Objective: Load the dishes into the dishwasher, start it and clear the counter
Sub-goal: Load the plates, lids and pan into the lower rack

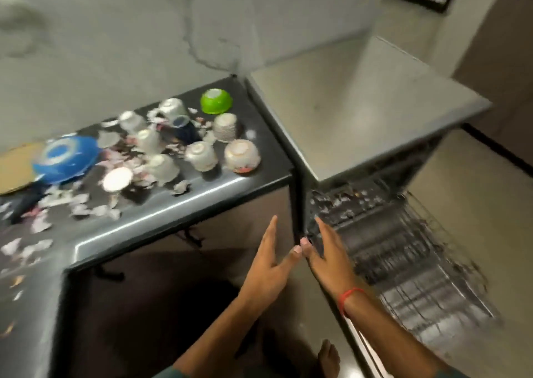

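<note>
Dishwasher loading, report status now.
Left hand, right hand open, empty. Dishwasher open, rack out. Cups, bowls on counter among scraps.

A grey plastered wall [121, 31] rises behind the dark counter [259, 135], marked with a thin wandering crack (it runs down toward the counter's back corner) and a dull smudge far to the left. Right of the counter, pale tiled floor [467, 193] spreads out, edged by a black skirting strip [501, 158] along the far wall. Below the counter the space lies in deep shadow. The light is flat and dim, with a soft sheen on the counter's front edge.
</note>
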{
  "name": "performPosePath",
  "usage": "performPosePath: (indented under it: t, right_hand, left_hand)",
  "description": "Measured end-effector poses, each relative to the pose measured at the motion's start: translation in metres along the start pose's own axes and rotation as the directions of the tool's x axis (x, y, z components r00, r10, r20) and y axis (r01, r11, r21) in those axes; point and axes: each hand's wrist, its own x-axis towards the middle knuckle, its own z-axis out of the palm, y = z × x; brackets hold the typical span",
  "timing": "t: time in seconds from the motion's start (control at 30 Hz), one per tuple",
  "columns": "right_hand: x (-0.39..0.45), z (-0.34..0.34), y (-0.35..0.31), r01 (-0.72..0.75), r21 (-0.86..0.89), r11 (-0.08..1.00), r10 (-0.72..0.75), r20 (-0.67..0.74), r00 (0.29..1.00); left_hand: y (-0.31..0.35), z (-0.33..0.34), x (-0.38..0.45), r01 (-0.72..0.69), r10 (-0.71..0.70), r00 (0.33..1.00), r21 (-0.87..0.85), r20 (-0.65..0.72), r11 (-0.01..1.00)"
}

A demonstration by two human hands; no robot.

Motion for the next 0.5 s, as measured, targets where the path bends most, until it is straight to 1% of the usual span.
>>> performPosePath:
  t: [0.1, 0.2, 0.27, 0.37, 0.5]
  right_hand:
    - [-0.003, 0.034, -0.056, 0.140, -0.025, 0.990, -0.137, 0.113, 0.984]
    - [-0.009, 0.071, -0.105, 0.254, -0.009, 0.967, -0.246, 0.217, 0.945]
    - [-0.015, 0.101, -0.136, 0.312, 0.016, 0.950, -0.303, 0.287, 0.909]
    - [-0.022, 0.148, -0.178, 0.380, 0.049, 0.924, -0.370, 0.377, 0.849]
    - [-0.033, 0.207, -0.228, 0.413, 0.089, 0.906, -0.404, 0.471, 0.784]
  left_hand:
    - [-0.002, -0.056, -0.032, -0.004, -0.019, 0.985, -0.135, -0.172, 0.991]
    - [-0.011, -0.111, -0.067, -0.020, -0.052, 0.945, -0.217, -0.323, 0.976]
    - [-0.020, -0.148, -0.089, -0.041, -0.071, 0.907, -0.255, -0.414, 0.966]
    - [-0.036, -0.198, -0.116, -0.046, -0.129, 0.833, -0.299, -0.539, 0.953]
    - [-0.059, -0.264, -0.143, -0.063, -0.164, 0.744, -0.312, -0.648, 0.948]
